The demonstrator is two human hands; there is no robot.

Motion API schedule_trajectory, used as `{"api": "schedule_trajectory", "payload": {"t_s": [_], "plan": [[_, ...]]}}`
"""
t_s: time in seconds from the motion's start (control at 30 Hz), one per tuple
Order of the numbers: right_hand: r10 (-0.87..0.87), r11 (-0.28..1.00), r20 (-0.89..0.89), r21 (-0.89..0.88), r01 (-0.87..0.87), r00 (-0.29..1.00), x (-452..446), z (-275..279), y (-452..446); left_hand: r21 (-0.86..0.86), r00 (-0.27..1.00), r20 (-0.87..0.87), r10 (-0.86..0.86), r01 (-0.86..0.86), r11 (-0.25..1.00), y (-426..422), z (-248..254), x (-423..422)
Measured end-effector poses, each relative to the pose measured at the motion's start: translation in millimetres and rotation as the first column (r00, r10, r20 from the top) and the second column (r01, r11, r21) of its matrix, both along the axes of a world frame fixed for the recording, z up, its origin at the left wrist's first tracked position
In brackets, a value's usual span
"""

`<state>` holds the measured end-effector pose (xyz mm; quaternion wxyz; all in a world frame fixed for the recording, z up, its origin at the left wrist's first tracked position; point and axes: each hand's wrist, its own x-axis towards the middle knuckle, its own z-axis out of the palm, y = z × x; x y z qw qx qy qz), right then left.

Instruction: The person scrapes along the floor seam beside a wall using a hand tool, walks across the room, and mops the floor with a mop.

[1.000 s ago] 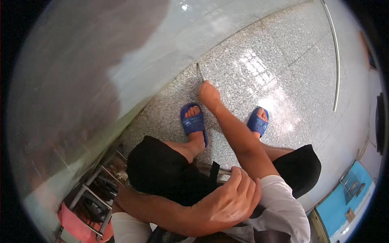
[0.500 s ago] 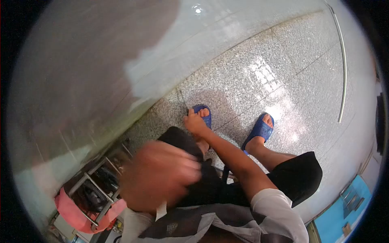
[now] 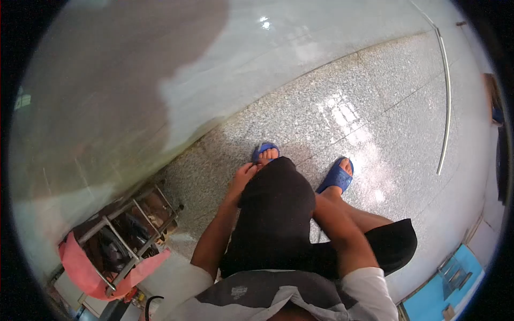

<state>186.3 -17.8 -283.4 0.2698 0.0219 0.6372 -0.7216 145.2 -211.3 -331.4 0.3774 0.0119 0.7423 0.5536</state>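
Note:
My left hand (image 3: pixel 243 177) reaches down outside my left knee, next to the toes of my left foot. Its fingers look curled together; whatever they hold, if anything, is hidden. A blue slipper (image 3: pixel 261 150) is on that foot, partly covered by the knee in black shorts (image 3: pixel 276 192). My right forearm (image 3: pixel 342 224) passes behind the bent left knee, so the right hand cannot be seen. The other blue slipper (image 3: pixel 336 176) is on my right foot, flat on the floor.
Speckled floor tiles (image 3: pixel 305 115) meet a pale wall (image 3: pixel 214 80). A metal rack (image 3: pixel 128 241) with dark items and a pink cloth (image 3: pixel 80 267) stands at left. A thin white pipe (image 3: pixel 446 101) is at right. A blue panel (image 3: pixel 450 283) is at lower right.
The left hand, blurred and raised before, has come down beside the left foot. The right hand has gone from view behind the left knee, which now covers more of the foot.

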Motion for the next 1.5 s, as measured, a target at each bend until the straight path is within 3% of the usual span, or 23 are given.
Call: {"api": "schedule_trajectory", "payload": {"t_s": [0.03,0.1,0.13,0.2,0.37,0.43,0.5,0.6,0.67,0.7,0.77,0.83,0.87,0.93,1.03,1.07,1.1,1.2,1.33,1.37,1.4,1.47,1.5], "plan": [[0.026,0.998,-0.024,0.053,-0.024,0.999,-5.1,22.7,20.5,-0.001,1.000,-0.003,0.005,-0.005,1.000,15.7,20.3,-8.2],[0.106,0.921,-0.037,0.381,-0.084,0.994,-12.9,61.9,56.7,-0.459,0.932,-0.325,-0.158,-0.010,0.888,48.6,52.4,-29.8],[0.209,0.654,0.167,0.709,-0.265,0.964,-18.3,95.0,78.0,-0.457,0.932,-0.327,-0.155,-0.012,0.889,52.1,45.2,-44.3],[0.103,0.550,0.130,0.818,-0.165,0.986,-3.9,147.7,117.6,-0.666,0.911,-0.365,-0.191,-0.112,0.737,49.4,28.3,-67.6],[-0.057,0.652,-0.016,0.757,0.049,0.998,29.8,274.3,136.3,-0.838,0.972,-0.159,-0.172,-0.041,0.545,-25.2,39.6,-64.9],[-0.224,0.713,0.089,0.693,0.101,0.971,44.9,285.6,134.3,-0.901,0.908,-0.221,-0.356,-0.050,0.432,-139.5,-75.1,-18.7],[-0.097,0.659,0.061,0.752,0.018,0.993,53.1,286.2,134.4,-0.929,0.983,-0.084,0.161,-0.136,0.345,-122.4,17.7,-29.1],[0.124,0.563,0.021,0.822,-0.087,0.992,50.3,285.8,137.9,-0.893,0.937,-0.166,0.308,-0.276,0.357,-157.3,-13.5,-26.3],[-0.084,0.615,-0.042,0.784,0.085,0.996,42.6,293.2,134.3,-0.485,0.435,-0.039,0.900,-0.796,0.363,-129.5,-71.5,-19.6],[-0.084,0.585,-0.064,0.805,0.101,0.994,42.5,293.3,133.5,-0.667,0.674,0.112,0.731,-0.494,0.558,-142.2,-123.6,-28.2],[-0.042,0.576,-0.050,0.815,0.065,0.998,44.1,293.4,134.3,-0.759,0.993,-0.103,0.050,-0.111,0.642,8.7,6.0,-47.8],[0.003,0.564,-0.034,0.825,0.026,0.999,43.5,294.3,132.7,-0.568,0.630,0.240,0.739,-0.526,0.633,55.3,12.1,-66.5],[0.004,0.570,-0.034,0.821,0.026,0.999,42.9,295.2,131.3,-0.567,0.622,0.242,0.745,-0.532,0.629,59.9,9.8,-53.4],[0.006,0.579,-0.043,0.815,0.032,0.999,39.3,293.9,129.3,-0.758,0.984,-0.172,-0.048,-0.101,0.645,53.9,-1.2,-23.7],[0.036,0.545,-0.021,0.839,-0.002,0.999,39.7,293.6,128.5,-0.818,0.979,-0.153,0.132,-0.200,0.539,-20.9,-55.7,0.7],[0.025,0.537,0.007,0.843,-0.019,1.000,39.4,294.1,128.5,-0.699,0.768,-0.082,0.635,-0.499,0.513,-45.9,-51.1,-0.5],[0.020,0.532,0.029,0.846,-0.035,0.999,37.0,293.1,127.7,-0.595,0.332,0.074,0.940,-0.742,0.309,-70.7,-47.0,-6.0],[-0.015,0.553,-0.021,0.833,0.025,1.000,36.6,290.2,125.5,-0.758,0.370,-0.028,0.928,-0.613,0.222,-126.3,-58.0,-8.8],[0.027,0.523,0.012,0.852,-0.025,1.000,37.3,285.3,121.1,-0.246,0.738,0.157,0.656,-0.614,0.750,-81.5,-131.4,-4.7],[0.042,0.532,0.003,0.846,-0.025,0.999,38.9,286.0,119.8,-0.451,0.968,-0.163,0.190,-0.244,0.859,-63.7,-112.9,5.4],[0.062,0.536,-0.025,0.844,-0.012,0.998,33.7,285.1,121.4,-0.710,0.863,-0.320,-0.390,0.054,0.702,-22.8,-51.8,-7.3],[0.072,0.530,-0.023,0.848,-0.019,0.997,27.3,288.2,119.4,-0.726,0.992,0.126,0.005,0.089,0.682,38.6,-11.0,-3.0],[0.086,0.527,-0.008,0.849,-0.039,0.996,26.1,289.5,118.8,-0.726,0.992,0.127,0.006,0.089,0.682,32.4,-11.8,1.8]]}}
